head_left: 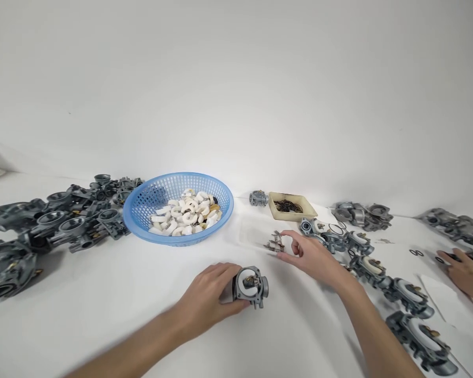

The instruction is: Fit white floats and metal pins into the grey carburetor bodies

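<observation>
My left hand (207,296) is closed round a grey metal carburetor body (250,285) that stands on the white table, with a white float showing in its open side. My right hand (311,254) reaches to a small pile of little metal parts (275,242) lying in a clear shallow tray (252,231). Its thumb and forefinger are apart and curled at the edge of the pile. I cannot see anything held between them.
A blue basket (150,202) of white floats stands behind. Grey carburetor bodies (59,218) are heaped at left, and a row of them (402,294) runs along the right. A beige tray (278,212) holds black rings. Another person's hand (463,270) rests at far right.
</observation>
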Demonstrator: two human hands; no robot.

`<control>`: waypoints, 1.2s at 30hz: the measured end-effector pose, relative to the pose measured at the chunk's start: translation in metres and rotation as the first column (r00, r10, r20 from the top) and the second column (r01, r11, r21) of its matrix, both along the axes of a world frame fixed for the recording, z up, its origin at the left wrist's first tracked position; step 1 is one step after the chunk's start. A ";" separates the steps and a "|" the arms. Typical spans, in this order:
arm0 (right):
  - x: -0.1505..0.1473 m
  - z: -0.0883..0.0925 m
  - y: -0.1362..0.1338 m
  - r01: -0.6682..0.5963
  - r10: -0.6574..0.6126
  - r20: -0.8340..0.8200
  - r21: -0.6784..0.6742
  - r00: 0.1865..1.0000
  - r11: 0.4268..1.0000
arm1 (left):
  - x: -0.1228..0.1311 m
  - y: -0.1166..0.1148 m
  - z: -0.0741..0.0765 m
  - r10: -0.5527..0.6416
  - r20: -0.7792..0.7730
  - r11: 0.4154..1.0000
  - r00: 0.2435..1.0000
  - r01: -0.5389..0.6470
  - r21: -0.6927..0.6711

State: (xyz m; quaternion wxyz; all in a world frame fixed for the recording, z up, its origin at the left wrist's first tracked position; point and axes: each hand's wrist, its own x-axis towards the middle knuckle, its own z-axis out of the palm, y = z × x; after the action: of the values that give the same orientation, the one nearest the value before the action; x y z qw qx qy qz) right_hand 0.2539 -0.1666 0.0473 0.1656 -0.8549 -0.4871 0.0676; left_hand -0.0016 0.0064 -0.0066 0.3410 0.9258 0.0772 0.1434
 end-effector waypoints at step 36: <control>0.022 0.026 0.162 0.150 0.029 0.229 -0.723 0.973 0.675 | -0.002 0.001 -0.007 -0.040 0.105 0.998 0.994 0.035 0.047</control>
State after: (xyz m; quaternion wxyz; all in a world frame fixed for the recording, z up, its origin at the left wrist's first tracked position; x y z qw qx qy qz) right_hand 0.2758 -0.0048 0.0737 -0.2449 -0.8668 -0.4051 0.1566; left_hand -0.0036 0.0076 -0.0132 0.3262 0.9257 0.0381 0.1877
